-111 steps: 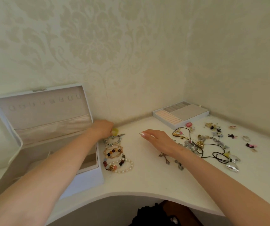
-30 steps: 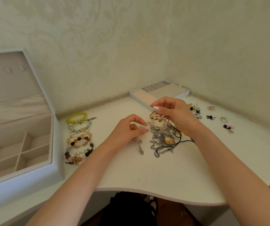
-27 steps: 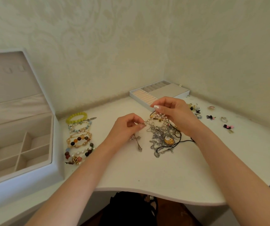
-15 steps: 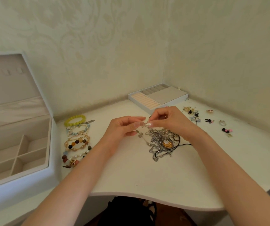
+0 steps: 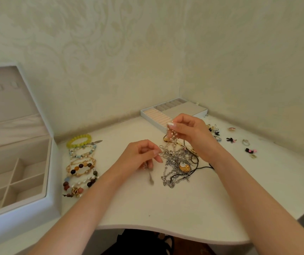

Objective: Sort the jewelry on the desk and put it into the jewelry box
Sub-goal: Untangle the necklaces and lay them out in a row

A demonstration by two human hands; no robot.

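On the counter the open jewelry box sits at the far left with a row of bracelets just beside it on its right, a tangle of chains lies in the middle, small pieces are scattered further right — and a tray stands behind, in the corner.

Desk: white curved-front desk (set in a corner)
Left: open white jewelry box, beaded bracelets
Middle: tangled silver chains
Back: white ring tray
Right: small earrings

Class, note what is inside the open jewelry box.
Cream dividers split the jewelry box into compartments; no jewelry shows in them. Its left part is out of frame; the front wall hides some floor.
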